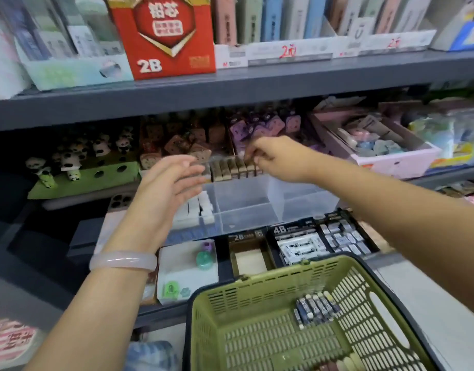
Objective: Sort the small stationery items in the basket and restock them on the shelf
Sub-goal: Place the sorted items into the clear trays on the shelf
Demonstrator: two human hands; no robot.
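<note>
A green slotted basket (257,295) sits at the lower right, holding a row of dark blue erasers (315,307) and pale items at its bottom edge. A clear plastic bin (270,202) on the middle shelf carries a row of brown erasers (232,168) along its back and white erasers (201,210) at its left. My right hand (273,158) reaches over the bin, fingers curled down onto the right end of the brown row. My left hand (171,180), with a pale bangle on its wrist, is held flat with straight fingers at the left end of that row.
Panda figures stand on a green holder (83,175) at left. Boxes marked 2B (248,253) and 4B (300,245) lie below the bin. A red 2B lead box (163,36) is on the top shelf. A pink tray (385,153) of erasers stands at right.
</note>
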